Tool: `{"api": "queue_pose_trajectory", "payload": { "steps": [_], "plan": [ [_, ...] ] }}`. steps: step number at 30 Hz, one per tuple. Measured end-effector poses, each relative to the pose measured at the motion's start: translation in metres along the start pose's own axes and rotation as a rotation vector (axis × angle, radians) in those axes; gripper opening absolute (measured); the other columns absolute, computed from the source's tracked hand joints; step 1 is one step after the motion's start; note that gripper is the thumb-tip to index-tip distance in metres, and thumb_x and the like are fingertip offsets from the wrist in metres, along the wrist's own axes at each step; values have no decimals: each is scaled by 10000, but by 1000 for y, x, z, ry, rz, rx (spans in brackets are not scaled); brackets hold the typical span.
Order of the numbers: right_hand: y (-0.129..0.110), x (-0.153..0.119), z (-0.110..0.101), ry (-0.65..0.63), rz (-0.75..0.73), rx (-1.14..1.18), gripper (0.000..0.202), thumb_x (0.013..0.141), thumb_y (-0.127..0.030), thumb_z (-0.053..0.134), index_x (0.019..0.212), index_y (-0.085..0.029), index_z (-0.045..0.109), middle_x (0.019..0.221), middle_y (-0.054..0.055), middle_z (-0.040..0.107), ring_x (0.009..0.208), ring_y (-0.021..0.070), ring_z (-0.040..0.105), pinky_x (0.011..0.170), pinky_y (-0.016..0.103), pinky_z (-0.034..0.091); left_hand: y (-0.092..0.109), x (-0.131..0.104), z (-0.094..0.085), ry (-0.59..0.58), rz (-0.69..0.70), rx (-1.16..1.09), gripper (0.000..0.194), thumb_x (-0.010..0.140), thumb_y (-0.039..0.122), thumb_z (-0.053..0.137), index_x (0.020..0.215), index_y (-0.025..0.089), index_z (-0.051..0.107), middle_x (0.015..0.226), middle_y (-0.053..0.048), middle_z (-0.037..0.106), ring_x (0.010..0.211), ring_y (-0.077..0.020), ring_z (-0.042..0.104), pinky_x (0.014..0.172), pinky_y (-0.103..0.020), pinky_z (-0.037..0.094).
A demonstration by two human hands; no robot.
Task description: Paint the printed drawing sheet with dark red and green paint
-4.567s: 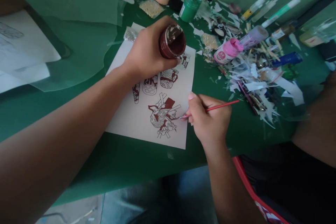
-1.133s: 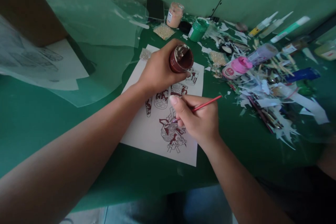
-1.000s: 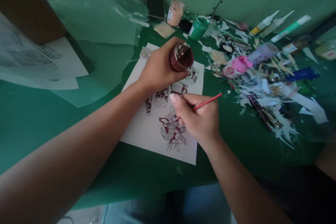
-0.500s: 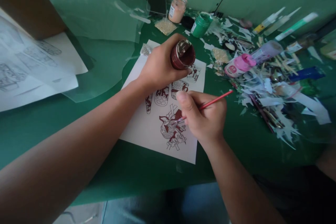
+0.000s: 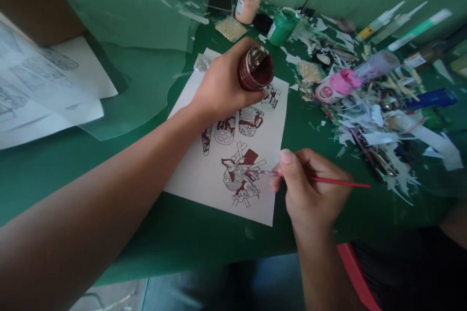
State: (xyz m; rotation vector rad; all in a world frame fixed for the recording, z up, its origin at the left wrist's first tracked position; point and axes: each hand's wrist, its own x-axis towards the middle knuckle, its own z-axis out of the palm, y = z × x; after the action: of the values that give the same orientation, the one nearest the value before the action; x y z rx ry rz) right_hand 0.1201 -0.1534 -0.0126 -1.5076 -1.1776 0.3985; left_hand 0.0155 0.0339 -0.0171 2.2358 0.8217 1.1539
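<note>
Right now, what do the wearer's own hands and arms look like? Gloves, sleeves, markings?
Left hand and right hand: both bare, no gloves. Left forearm and right forearm: uncovered as far as the view shows, no sleeve, watch, bracelet or cable. No clear markings. Some fingers are hidden, so rings can't be ruled out.

Paintbrush (image 5: 333,181): red handle. Sheet (image 5: 204,175): white, black line drawings, dark red fills. Table (image 5: 146,238): green. Open bottle (image 5: 337,86): pink.
</note>
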Motion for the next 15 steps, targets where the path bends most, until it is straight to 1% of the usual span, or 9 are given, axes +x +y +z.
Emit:
{"api": "queue_pose_trajectory", "payload": {
  "steps": [1,3,6,10,15],
  "plan": [
    [0,-2,-1,21,29,21,378,877,-315,668,551,-204,512,412,-63,569,336,69,543,367,185,411,0,0,0,0,0,-2,466,633,292,764,1047,291,551,1091,-25,668,1044,-281,631,911,-446,536],
    [0,-2,-1,20,82,52,372,868,-329,675,555,-210,512,416,-59,577,337,81,555,361,194,425,-1,1,0,-5,-1,-2,473,627,289,766,1050,292,554,1085,-32,669,1044,-290,632,907,-453,537],
    [-2,2,1,-29,124,44,387,846,-329,691,532,-217,492,400,-59,573,318,83,539,341,196,424,-2,1,-1,-11,13,1,470,634,307,768,1053,294,556,1071,-35,674,1022,-294,637,895,-465,538],
    [-5,5,4,-73,133,36,396,830,-333,700,522,-219,479,384,-58,567,304,78,521,333,191,412,-1,1,-1,-7,34,12,448,641,317,759,1039,298,556,1061,-28,682,1006,-292,635,891,-484,539],
    [-5,6,6,-136,180,70,412,825,-365,704,517,-215,474,383,-48,566,314,78,522,340,188,399,1,2,-1,-11,22,2,433,638,334,743,1027,300,557,1065,-28,679,1010,-296,635,900,-509,531]
  ]
}}
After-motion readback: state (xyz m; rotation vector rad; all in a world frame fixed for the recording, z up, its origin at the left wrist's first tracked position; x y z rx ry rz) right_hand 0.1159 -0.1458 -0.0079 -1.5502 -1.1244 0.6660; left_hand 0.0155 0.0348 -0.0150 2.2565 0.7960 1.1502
